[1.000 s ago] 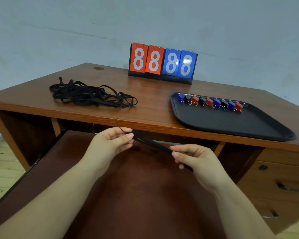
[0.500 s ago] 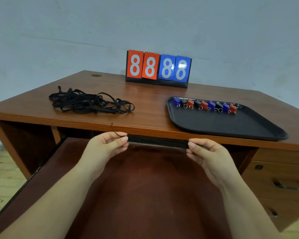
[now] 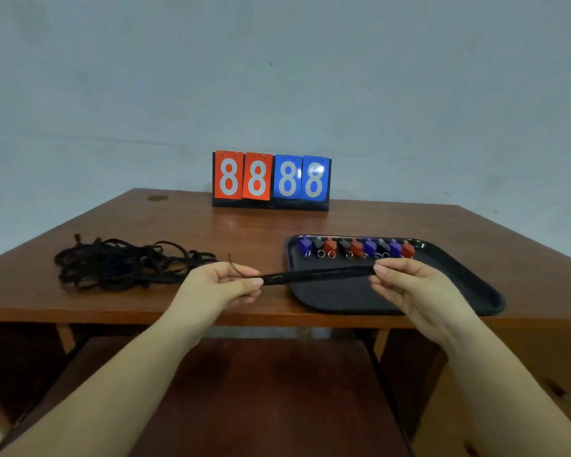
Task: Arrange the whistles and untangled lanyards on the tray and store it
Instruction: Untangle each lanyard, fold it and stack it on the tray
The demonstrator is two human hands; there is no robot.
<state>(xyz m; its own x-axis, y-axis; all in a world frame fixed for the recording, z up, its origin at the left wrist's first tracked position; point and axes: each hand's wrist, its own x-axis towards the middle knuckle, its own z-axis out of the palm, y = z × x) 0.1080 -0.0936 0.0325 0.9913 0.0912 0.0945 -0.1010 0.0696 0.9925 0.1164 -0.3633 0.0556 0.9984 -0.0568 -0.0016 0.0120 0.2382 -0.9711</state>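
Observation:
A black lanyard [image 3: 314, 276] is stretched straight between my hands, just above the desk. My left hand [image 3: 223, 285] pinches its left end, where a thin cord loop sticks up. My right hand [image 3: 409, 285] pinches its right end over the black tray [image 3: 468, 285]. Along the tray's far edge lies a row of several whistles [image 3: 356, 248] in purple, black and red, each with a small metal ring. A tangled pile of black lanyards [image 3: 119, 263] lies on the desk to the left of my hands.
A flip scoreboard [image 3: 271, 179] showing 8888 stands at the back of the wooden desk [image 3: 244, 232], against the wall. Below the desk's front edge a pulled-out shelf [image 3: 271, 390] extends toward me. Drawers [image 3: 554, 387] sit at the lower right.
Both hands have risen from below the desk's front edge to above the desktop, keeping the lanyard taut. My right hand now holds its end over the tray.

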